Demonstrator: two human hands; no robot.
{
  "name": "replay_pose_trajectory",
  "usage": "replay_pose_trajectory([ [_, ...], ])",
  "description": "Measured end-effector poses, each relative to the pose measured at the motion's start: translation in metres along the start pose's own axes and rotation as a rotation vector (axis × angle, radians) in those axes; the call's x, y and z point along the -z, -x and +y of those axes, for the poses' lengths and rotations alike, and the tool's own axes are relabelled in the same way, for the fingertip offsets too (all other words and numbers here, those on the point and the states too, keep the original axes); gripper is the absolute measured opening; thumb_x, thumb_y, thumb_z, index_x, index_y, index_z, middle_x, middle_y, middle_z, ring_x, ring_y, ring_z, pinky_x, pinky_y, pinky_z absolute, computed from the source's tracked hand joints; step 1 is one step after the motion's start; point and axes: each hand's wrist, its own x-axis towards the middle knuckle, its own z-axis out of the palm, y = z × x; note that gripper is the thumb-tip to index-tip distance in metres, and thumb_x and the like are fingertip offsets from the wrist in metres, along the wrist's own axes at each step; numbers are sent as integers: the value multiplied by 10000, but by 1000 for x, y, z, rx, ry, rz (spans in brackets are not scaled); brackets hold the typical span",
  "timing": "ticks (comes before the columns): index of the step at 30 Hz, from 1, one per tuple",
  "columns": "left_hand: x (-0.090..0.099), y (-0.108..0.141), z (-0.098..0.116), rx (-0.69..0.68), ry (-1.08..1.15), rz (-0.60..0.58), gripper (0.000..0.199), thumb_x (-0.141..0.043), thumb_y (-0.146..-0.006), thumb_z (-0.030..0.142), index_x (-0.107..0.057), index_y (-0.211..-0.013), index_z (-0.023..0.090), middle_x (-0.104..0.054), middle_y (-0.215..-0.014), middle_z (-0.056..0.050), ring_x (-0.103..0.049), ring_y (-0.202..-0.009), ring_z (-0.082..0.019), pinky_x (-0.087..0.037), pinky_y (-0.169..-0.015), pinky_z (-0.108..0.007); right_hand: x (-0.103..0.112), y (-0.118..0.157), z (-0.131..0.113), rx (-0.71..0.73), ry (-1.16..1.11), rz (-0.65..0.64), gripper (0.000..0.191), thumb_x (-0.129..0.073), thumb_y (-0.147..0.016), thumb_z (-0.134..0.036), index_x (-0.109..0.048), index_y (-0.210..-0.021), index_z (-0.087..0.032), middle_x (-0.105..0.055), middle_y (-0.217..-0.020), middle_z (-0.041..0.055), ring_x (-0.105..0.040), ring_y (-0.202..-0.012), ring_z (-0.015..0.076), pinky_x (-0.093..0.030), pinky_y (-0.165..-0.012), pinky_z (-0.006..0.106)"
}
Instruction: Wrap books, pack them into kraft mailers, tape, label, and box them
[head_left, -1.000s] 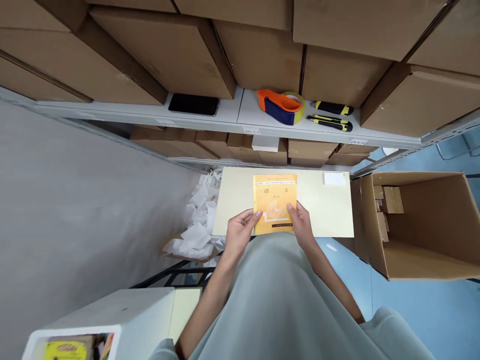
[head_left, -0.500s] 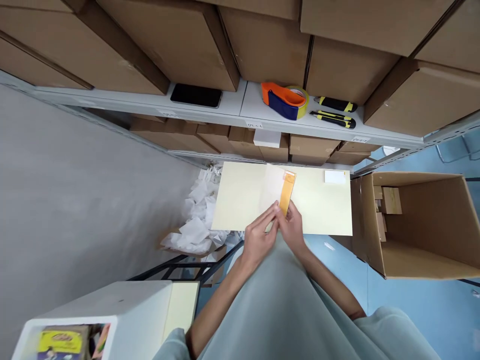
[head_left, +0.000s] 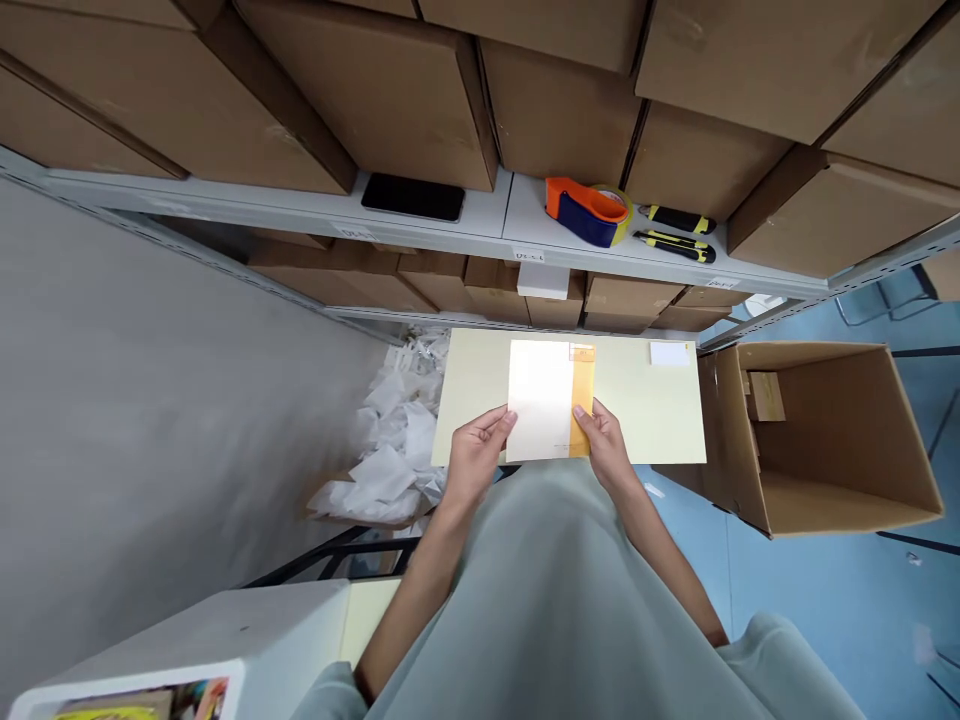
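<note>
Between my two hands is a flat white-and-orange card (head_left: 540, 400), its broad face turned up. The orange strip runs down its right side and carries a small printed label near the top; whether it is a folded carton or a single sheet I cannot tell. My left hand (head_left: 480, 445) pinches the lower left edge between thumb and fingers. At the right edge, my right hand (head_left: 604, 440) grips the orange strip, thumb on top and fingers behind. Below the card lies a pale cream tabletop (head_left: 645, 425), with a small white card (head_left: 669, 354) at its back right.
Beyond the table, a shelf (head_left: 435, 235) bears cardboard boxes (head_left: 562, 110), a black phone (head_left: 413, 197), a tape dispenser (head_left: 589, 212) and utility knives (head_left: 675, 245). An open carton (head_left: 840, 440) stands right. Crumpled white paper (head_left: 394, 420) is heaped left; a white bin (head_left: 225, 630) sits lower left.
The white-and-orange card has turned from a tilted, narrow view to face up. My left hand has moved left, away from my right, to the card's opposite edge.
</note>
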Motion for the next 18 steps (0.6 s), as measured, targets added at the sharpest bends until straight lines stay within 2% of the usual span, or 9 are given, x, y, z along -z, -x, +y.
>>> replay_pose_trajectory([
  [2,5,0,-2,-33,-19,34,768,-945,-679,720,-865,-1146,115,-843,-859,-101,-799,-827,-258,-668,-808,-378,-2,-3,11,12,30,64,674,-777,-903,-707,-725,-1375,-228,-840,-1271,116,-753,-1294,351,-644,-1074,518],
  [4,11,-2,-2,-92,-69,95,749,-933,-690,719,-870,-1134,119,-861,-944,-117,-813,-916,-287,-675,-887,-414,-4,-6,20,72,84,187,735,-796,-876,-715,-713,-1407,-214,-786,-1406,150,-701,-1393,353,-579,-1179,552],
  [6,17,-4,1,-192,-153,169,676,-884,-770,700,-875,-1142,136,-869,-1074,-123,-820,-1012,-315,-670,-969,-444,-8,-7,24,150,135,292,762,-798,-872,-711,-700,-1438,-210,-697,-1544,173,-657,-1458,347,-501,-1261,578],
  [7,19,-3,3,-251,-205,199,623,-841,-832,678,-876,-1159,150,-865,-1133,-118,-821,-1052,-324,-665,-1000,-452,-12,-7,24,179,149,308,760,-791,-882,-706,-694,-1454,-214,-659,-1589,176,-647,-1472,344,-474,-1284,586],
  [9,21,0,7,-368,-318,224,516,-750,-943,613,-875,-1193,179,-856,-1201,-102,-826,-1086,-329,-660,-1027,-454,-26,-3,23,199,152,255,752,-777,-908,-694,-676,-1489,-228,-623,-1629,169,-644,-1478,338,-456,-1299,588],
  [11,19,6,7,-465,-408,181,438,-684,-1008,543,-871,-1222,209,-849,-1232,-90,-832,-1092,-322,-660,-1040,-446,-46,4,22,193,137,154,770,-792,-900,-696,-663,-1509,-243,-632,-1623,151,-655,-1465,335,-495,-1274,564],
  [13,13,14,2,-545,-459,66,392,-644,-1041,487,-864,-1244,235,-836,-1277,-86,-824,-1145,-316,-641,-1097,-452,-67,10,21,189,143,85,744,-811,-889,-693,-688,-1470,-245,-693,-1551,134,-698,-1401,324,-567,-1207,508],
  [16,7,25,-7,-617,-485,-86,369,-605,-1062,436,-853,-1263,253,-819,-1330,-81,-781,-1269,-306,-598,-1186,-479,-86,14,20,203,192,117,592,-744,-946,-703,-764,-1294,-225,-813,-1288,106,-776,-1197,287,-643,-1058,414],
  [18,10,28,-9,-624,-486,-111,352,-614,-1057,430,-854,-1250,260,-826,-1311,-77,-781,-1268,-296,-602,-1188,-483,-85,12,18,212,203,174,578,-687,-965,-741,-783,-1193,-219,-837,-1148,91,-786,-1098,280,-658,-981,398],
])
